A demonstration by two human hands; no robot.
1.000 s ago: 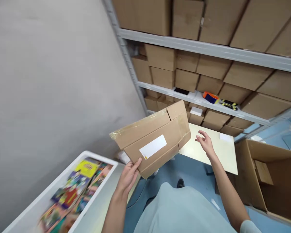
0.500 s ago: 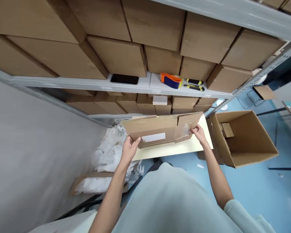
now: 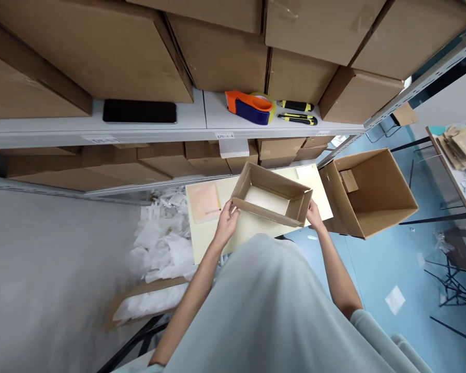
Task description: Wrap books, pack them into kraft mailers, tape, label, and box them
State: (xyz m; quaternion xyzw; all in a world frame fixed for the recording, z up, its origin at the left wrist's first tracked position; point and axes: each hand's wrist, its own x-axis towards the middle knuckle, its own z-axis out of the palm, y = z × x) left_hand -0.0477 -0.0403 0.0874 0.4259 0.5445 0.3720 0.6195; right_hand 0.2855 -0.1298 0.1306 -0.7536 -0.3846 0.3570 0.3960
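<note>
A cardboard box (image 3: 270, 215) is opened out into a rectangular frame over the cream table (image 3: 202, 241). A pale surface shows inside it; I cannot tell whether that is a bottom or the table seen through. My left hand (image 3: 227, 218) grips the box's near left corner, thumb and fingers closed on the wall. At the right end, my right hand (image 3: 314, 214) is closed on the other side, its fingers partly hidden. Left of the box lie a pinkish pad (image 3: 203, 199) and a thin pencil-like stick (image 3: 213, 211). A white paper (image 3: 305, 172) rests behind the right end.
On the shelf (image 3: 194, 115) ahead lie a black phone (image 3: 140, 111), an orange and blue tape dispenser (image 3: 250, 107) and yellow-black cutters (image 3: 297, 119). Brown cartons (image 3: 221, 57) fill the shelves. A large open carton (image 3: 373, 197) stands at right; white plastic bags (image 3: 163, 248) pile at left.
The cardboard was folded flat, with a white label facing me; now it is spread into an open box shape. My view has moved nearer the shelf, and more of the table shows.
</note>
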